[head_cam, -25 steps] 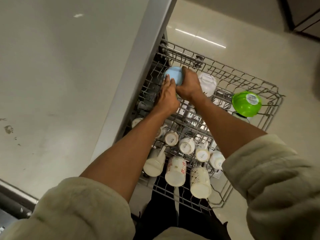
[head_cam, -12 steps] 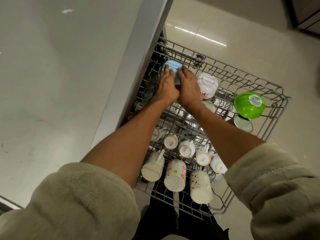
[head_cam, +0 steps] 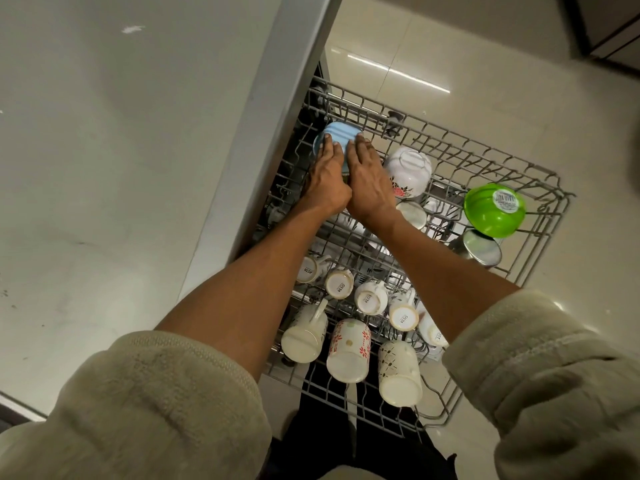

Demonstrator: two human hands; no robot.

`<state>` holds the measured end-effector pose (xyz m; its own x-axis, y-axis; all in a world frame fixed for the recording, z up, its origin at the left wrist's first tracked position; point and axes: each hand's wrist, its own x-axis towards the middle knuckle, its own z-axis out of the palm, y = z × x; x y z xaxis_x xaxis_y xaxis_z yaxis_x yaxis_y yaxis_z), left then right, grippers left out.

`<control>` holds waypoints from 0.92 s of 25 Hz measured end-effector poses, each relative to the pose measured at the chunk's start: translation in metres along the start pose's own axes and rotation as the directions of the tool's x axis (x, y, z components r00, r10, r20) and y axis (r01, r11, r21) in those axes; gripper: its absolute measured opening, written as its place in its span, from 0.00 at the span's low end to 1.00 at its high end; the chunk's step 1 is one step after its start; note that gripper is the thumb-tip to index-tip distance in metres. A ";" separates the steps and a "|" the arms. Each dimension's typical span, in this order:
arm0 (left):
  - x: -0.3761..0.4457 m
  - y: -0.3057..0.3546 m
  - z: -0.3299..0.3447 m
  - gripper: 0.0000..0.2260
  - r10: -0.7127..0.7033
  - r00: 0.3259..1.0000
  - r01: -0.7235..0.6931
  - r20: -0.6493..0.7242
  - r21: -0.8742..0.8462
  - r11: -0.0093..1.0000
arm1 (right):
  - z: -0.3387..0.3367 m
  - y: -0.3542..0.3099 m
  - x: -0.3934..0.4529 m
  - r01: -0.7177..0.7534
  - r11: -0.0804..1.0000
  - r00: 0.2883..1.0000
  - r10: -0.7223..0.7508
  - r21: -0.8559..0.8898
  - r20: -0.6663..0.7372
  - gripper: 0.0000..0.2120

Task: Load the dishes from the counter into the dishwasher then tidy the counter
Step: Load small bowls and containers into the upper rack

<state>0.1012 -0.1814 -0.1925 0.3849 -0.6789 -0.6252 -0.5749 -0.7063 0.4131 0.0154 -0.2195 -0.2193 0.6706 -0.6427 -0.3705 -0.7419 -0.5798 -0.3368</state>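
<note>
One pale blue round bowl (head_cam: 335, 138) sits upside down at the far left corner of the grey wire dishwasher rack (head_cam: 540, 188), just under the counter edge. Left hand (head_cam: 325, 181) and right hand (head_cam: 369, 183) lie side by side, straight fingers pressing its near side, grasping nothing. Loading step, seemingly; next, seat it and let go.

Both hands pressed blue bowl (head_cam: 335, 137) deeper

Blue bowl (head_cam: 335, 138) upside-down, far-left corner of rack (head_cam: 491, 157).
</note>
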 end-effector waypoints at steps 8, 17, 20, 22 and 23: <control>-0.029 -0.005 0.011 0.33 0.064 0.997 -0.059 -0.032 0.135 0.989 | 0.005 0.003 -0.035 0.052 0.995 0.998 -0.049 -0.085 0.034 0.35; -0.111 -0.011 0.014 0.38 0.124 0.992 -0.114 -0.022 0.258 0.959 | -0.013 -0.015 -0.116 0.096 0.995 0.995 -0.096 -0.020 0.008 0.39; -0.150 -0.013 0.016 0.35 0.154 0.987 -0.141 -0.036 0.247 0.959 | -0.017 -0.025 -0.152 0.112 0.993 0.994 -0.112 -0.031 -0.006 0.36; -0.177 -0.016 0.017 0.33 0.173 0.983 -0.153 -0.069 0.229 0.961 | -0.021 -0.037 -0.178 0.127 0.991 0.992 -0.127 -0.030 -0.011 0.36; -0.188 -0.019 0.019 0.32 0.188 0.979 -0.165 -0.079 0.232 0.959 | -0.021 -0.042 -0.189 0.135 0.990 0.991 -0.136 -0.045 0.000 0.36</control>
<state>0.0258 -0.0366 -0.0946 0.3258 -0.8130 -0.4826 -0.7822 -0.5185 0.3454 -0.0800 -0.0840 -0.1163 0.7649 -0.5583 -0.3214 -0.6436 -0.6834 -0.3446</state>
